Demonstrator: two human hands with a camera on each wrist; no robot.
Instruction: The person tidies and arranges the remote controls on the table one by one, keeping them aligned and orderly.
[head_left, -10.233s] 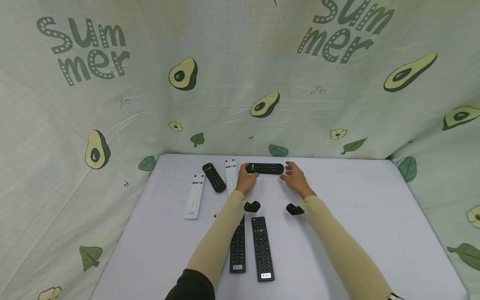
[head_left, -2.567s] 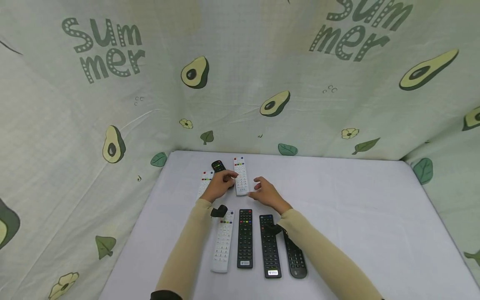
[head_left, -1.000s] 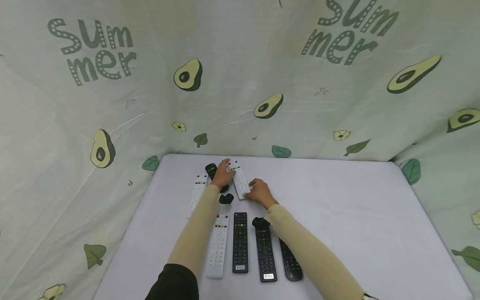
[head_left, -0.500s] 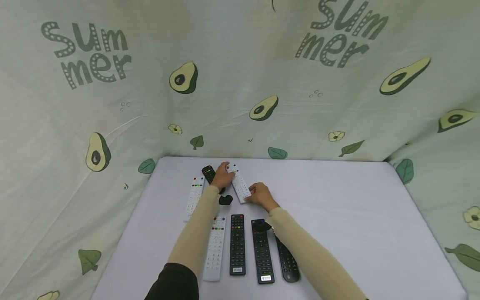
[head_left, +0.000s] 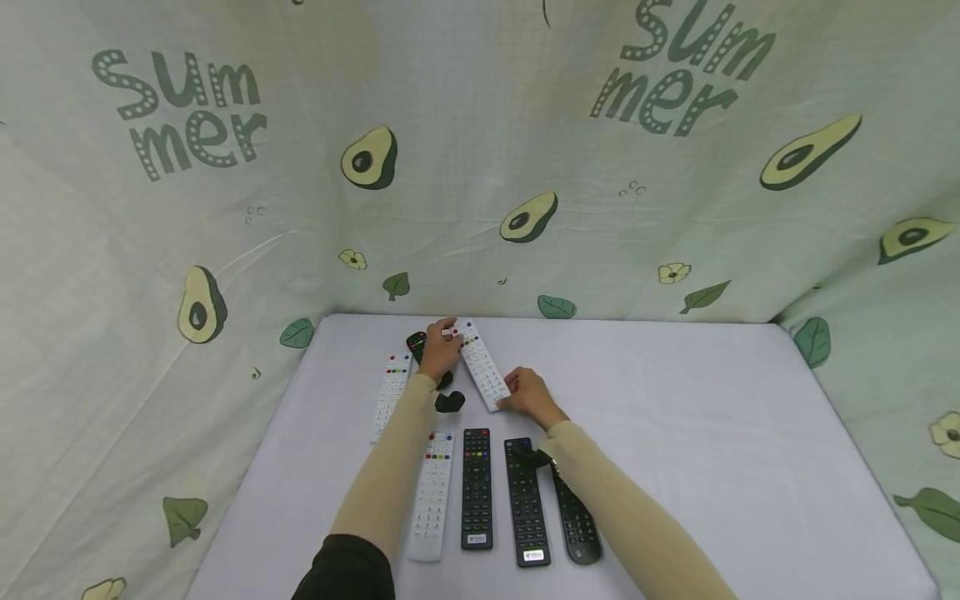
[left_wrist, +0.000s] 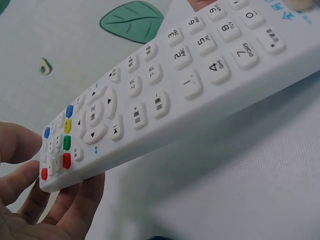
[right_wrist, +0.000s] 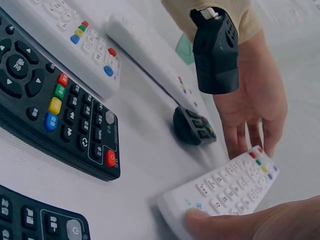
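Note:
A white remote control (head_left: 482, 364) with coloured buttons slants across the back of the table, between both hands. At its far end, my left hand (head_left: 438, 350) holds it; the left wrist view shows the thumb at one edge and fingers (left_wrist: 82, 207) underneath. My right hand (head_left: 531, 394) pinches the near end, its thumb (right_wrist: 205, 222) on the front face in the right wrist view. The remote's underside casts a shadow on the cloth, so part of it appears raised. Behind the left hand lies a small black remote (head_left: 417, 342), partly covered.
Another white remote (head_left: 392, 387) lies at the left, partly behind the left sleeve. Nearer stands a row: a white remote (head_left: 430, 508), two long black remotes (head_left: 477, 492) and a rounded black remote (head_left: 577, 521) beneath the right forearm. Avocado-print cloth (head_left: 450, 250) hangs behind the white table (head_left: 712, 458).
Earlier both hands held a black remote crosswise at the back; a rounded black one now lies at the row's right. Since then both hands have taken the back white remote and tilted it.

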